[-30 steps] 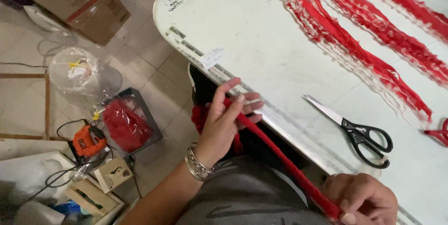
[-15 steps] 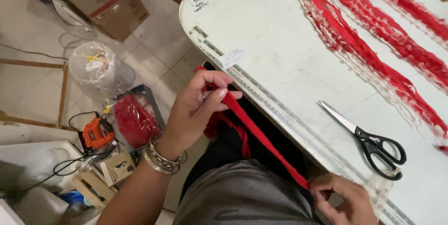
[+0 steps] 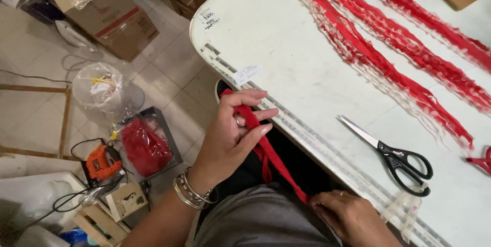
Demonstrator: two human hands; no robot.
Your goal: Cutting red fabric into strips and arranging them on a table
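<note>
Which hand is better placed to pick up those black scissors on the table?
Probably the right hand: it sits at the table edge just below the scissors. The left hand is farther off, with the red fabric strip looped through its fingers.

Black-handled scissors [image 3: 396,157] on white table [image 3: 286,37], orange power tool [image 3: 102,162], cardboard box [image 3: 115,19] on floor

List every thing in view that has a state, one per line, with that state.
Left hand: raised, fingers pinching the red strip.
Right hand: low by the table edge, gripping the strip's other end.
Red strip: stretched taut between both hands.
Scissors: shut, lying flat on the table.
Red trims: laid out in long rows.
Cardboard box: closed, on the floor.
Clear bag: tied shut.
</note>
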